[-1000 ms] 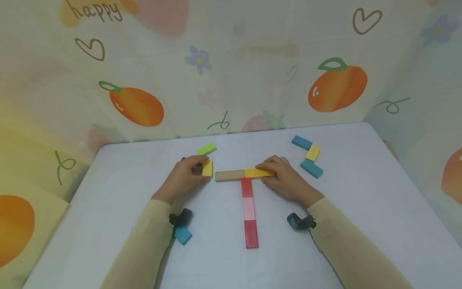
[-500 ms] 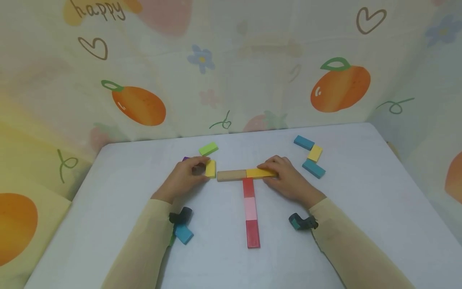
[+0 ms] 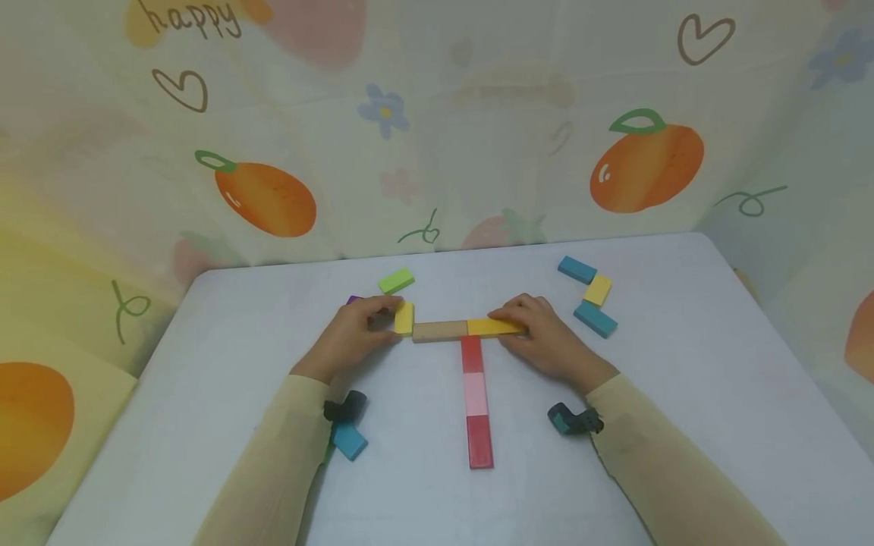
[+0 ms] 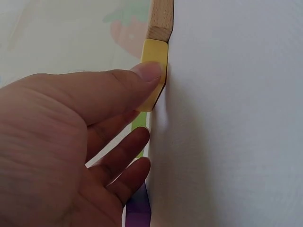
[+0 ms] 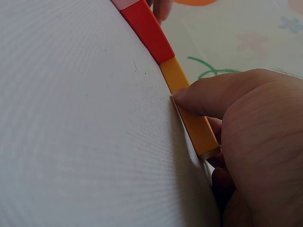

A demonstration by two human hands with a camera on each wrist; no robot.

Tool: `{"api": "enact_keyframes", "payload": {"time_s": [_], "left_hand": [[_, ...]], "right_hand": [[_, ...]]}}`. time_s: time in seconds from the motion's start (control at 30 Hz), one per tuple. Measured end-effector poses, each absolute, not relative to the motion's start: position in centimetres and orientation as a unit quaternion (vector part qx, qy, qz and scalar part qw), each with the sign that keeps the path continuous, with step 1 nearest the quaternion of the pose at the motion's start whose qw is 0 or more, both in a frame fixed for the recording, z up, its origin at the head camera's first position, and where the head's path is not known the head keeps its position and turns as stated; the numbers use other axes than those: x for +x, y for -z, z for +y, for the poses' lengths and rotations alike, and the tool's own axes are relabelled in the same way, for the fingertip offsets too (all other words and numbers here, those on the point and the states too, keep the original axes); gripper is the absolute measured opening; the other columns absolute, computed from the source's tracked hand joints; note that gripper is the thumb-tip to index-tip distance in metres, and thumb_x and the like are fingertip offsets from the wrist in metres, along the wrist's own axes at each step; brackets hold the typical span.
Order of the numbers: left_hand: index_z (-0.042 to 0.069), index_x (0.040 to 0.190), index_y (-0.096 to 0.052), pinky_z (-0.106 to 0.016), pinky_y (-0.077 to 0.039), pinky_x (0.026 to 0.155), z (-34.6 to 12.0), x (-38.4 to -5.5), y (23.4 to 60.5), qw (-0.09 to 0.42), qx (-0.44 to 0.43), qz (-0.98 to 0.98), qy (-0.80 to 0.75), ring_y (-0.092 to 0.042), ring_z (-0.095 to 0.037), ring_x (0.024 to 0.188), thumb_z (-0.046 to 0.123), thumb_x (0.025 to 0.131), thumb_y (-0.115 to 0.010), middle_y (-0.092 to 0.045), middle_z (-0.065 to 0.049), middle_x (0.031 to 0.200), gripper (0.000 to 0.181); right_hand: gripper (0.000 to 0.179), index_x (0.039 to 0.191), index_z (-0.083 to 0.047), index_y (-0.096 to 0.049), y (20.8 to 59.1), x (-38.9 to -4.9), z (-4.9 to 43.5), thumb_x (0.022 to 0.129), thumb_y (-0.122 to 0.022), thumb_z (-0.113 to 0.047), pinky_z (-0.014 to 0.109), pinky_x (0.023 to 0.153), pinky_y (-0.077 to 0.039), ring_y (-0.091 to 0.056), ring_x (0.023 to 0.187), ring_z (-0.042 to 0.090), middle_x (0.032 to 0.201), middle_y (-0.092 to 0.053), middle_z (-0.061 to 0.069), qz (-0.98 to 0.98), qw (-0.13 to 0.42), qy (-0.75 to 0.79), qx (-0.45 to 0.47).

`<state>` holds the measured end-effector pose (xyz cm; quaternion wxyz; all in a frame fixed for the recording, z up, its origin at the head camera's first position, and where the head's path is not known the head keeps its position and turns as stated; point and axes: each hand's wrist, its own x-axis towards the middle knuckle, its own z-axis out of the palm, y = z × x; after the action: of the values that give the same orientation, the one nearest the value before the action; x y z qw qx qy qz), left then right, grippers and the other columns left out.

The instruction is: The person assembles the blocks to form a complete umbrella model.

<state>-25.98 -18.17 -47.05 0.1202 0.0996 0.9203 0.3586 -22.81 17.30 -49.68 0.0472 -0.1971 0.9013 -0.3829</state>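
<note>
My left hand (image 3: 350, 334) pinches a small yellow block (image 3: 404, 319) between thumb and fingers, its side right at the left end of a plain wooden block (image 3: 440, 331). In the left wrist view the thumb lies across the yellow block (image 4: 154, 52), and the other fingers are loosely bent. My right hand (image 3: 546, 341) grips an orange-yellow block (image 3: 483, 327) that continues the row rightward; fingers cover its right part. Below the row's middle, a red block (image 3: 471, 354), a pink block (image 3: 475, 394) and a darker red block (image 3: 480, 442) line up toward me, forming a T.
A light green block (image 3: 397, 280) and a partly hidden purple block (image 3: 353, 299) lie beyond my left hand. Near my left sleeve sits a blue block (image 3: 351, 441), with a green piece (image 3: 328, 453) partly covered. At back right, a yellow block (image 3: 598, 290) lies between two blue blocks (image 3: 595, 319).
My left hand has slid the yellow block rightward, closing the small gap to the plain wooden block. The right hand stays on the orange-yellow block; the head view has shifted slightly.
</note>
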Motion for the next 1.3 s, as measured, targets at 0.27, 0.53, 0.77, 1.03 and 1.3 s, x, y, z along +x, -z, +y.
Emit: {"api": "enact_keyframes", "payload": {"time_s": [0.27,0.53,0.77,1.03,1.3], "left_hand": [[0.020,0.154,-0.065,-0.052,-0.040,0.120,-18.02,-25.83,46.96,0.116,0.102,0.921,-0.357,-0.047,-0.028,0.149,0.011,0.096,-0.086,-0.058,-0.002,0.158,0.062],[0.021,0.155,-0.064,-0.052,-0.040,0.121,-17.91,-25.72,46.86,0.119,0.097,0.921,-0.358,-0.046,-0.028,0.150,0.011,0.096,-0.087,-0.058,-0.002,0.158,0.063],[0.020,0.154,-0.065,-0.052,-0.040,0.121,-17.84,-25.72,46.75,0.113,0.104,0.921,-0.359,-0.046,-0.028,0.150,0.012,0.096,-0.088,-0.058,-0.002,0.158,0.063],[0.019,0.156,-0.062,-0.054,-0.042,0.119,-18.09,-25.55,46.75,0.104,0.111,0.916,-0.372,-0.050,-0.030,0.145,0.015,0.095,-0.088,-0.058,-0.005,0.157,0.066],[0.016,0.154,-0.063,-0.054,-0.054,0.105,-18.30,-25.30,46.15,0.063,0.118,0.906,-0.402,-0.061,-0.032,0.128,0.029,0.102,-0.082,-0.062,-0.007,0.151,0.057]], "right_hand": [[0.041,0.146,-0.016,-0.070,49.72,-22.73,17.39,0.105,-0.075,-0.015,0.045,0.106,-0.054,-0.046,0.131,0.026,0.136,-0.059,0.000,0.901,0.047,0.382,-0.198],[0.041,0.146,-0.016,-0.070,49.87,-22.81,17.45,0.105,-0.075,-0.015,0.045,0.107,-0.054,-0.046,0.130,0.025,0.135,-0.059,0.000,0.901,0.045,0.382,-0.201],[0.040,0.145,-0.015,-0.071,49.76,-22.94,17.47,0.105,-0.075,-0.015,0.045,0.108,-0.052,-0.046,0.129,0.025,0.134,-0.059,0.000,0.900,0.042,0.381,-0.206],[0.040,0.145,-0.015,-0.071,49.77,-23.00,17.41,0.105,-0.076,-0.014,0.043,0.106,-0.053,-0.047,0.127,0.025,0.133,-0.059,0.000,0.900,0.040,0.381,-0.207],[0.040,0.144,-0.015,-0.071,49.87,-23.01,17.48,0.105,-0.076,-0.014,0.044,0.107,-0.053,-0.046,0.129,0.024,0.133,-0.059,-0.001,0.897,0.042,0.388,-0.207]]}}
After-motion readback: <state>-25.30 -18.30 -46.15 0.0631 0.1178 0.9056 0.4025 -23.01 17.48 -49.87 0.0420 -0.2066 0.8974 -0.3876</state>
